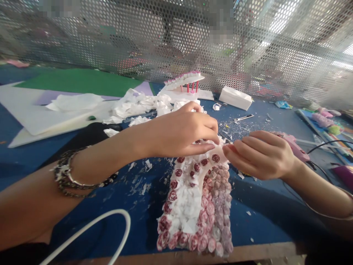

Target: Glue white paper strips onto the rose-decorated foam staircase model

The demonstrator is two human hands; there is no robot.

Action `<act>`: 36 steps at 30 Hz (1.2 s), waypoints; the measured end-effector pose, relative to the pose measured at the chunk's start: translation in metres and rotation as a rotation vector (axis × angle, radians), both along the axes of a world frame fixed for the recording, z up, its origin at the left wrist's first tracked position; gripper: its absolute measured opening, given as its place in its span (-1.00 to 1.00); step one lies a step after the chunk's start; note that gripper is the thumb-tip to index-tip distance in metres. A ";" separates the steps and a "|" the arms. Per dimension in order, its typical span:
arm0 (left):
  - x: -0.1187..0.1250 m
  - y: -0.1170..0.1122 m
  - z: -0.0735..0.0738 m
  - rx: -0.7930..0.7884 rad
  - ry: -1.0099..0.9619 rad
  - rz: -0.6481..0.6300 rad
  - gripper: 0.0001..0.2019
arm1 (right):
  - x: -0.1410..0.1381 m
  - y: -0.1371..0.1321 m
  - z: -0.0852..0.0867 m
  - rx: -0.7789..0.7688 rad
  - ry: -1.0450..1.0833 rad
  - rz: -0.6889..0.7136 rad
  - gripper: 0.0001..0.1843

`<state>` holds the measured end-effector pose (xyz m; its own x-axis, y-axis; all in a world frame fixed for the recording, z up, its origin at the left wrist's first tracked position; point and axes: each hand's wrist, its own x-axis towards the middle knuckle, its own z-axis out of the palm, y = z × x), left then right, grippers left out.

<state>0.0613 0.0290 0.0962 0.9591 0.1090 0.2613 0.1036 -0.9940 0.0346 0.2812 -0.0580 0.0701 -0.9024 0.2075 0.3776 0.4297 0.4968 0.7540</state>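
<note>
A small panel covered in rolled paper roses (209, 209) lies before me, dark red along its left side, pink to mauve on the right. White crumpled tissue (184, 208) fills its middle. At its far end a white strip dotted with dark red roses (215, 158) curves up between my hands. My left hand (190, 129) reaches over from the left, fingers curled and thumb along the strip's upper edge. From the right, my right hand (256, 154) is closed, its fingertips pinched at the strip's right edge. What lies inside its fingers is hidden.
Torn tissue (140, 105), a small white model with pink posts (190, 86), a white block (235, 97) and a craft knife (244, 117) lie beyond. A pink glue gun (293, 145) sits at right. A white cable (125, 221) loops at front left. Perforated metal (124, 40) stands behind.
</note>
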 end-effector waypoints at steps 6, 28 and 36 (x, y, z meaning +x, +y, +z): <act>-0.001 0.000 0.001 0.014 0.024 0.002 -0.72 | -0.003 0.003 0.000 -0.021 0.029 0.008 -0.95; -0.001 -0.001 -0.001 -0.018 0.018 0.008 -0.74 | 0.010 -0.003 0.003 -0.189 0.251 -0.070 -0.83; 0.000 -0.001 -0.001 -0.009 0.034 0.004 -0.72 | -0.002 0.001 0.008 -0.178 0.131 -0.074 -0.95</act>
